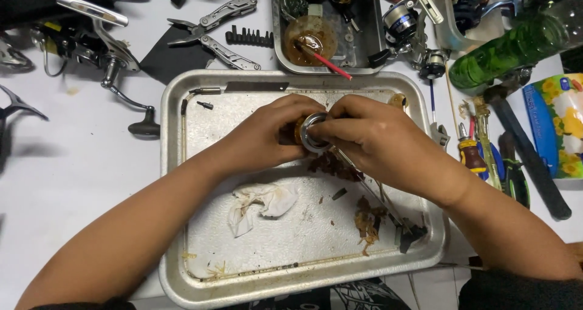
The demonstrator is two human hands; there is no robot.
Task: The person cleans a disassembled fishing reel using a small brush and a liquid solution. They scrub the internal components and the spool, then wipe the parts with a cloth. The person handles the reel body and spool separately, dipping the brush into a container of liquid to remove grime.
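Both hands have a tight grip on one small round metal part [314,132]: left hand [267,137] cups its brownish end, right hand [370,140] pinches the shiny ring, right above the steel tray [176,164]. Looks greasy to me, so I'd guess it could slip and drop into the grime near the crumpled rag [262,204], or tiny bits could roll off onto the crowded desk [79,164]. Fingers hide most of the part, so I can't tell what it really is. Thin rod [370,191] under my right wrist is hard to read too.
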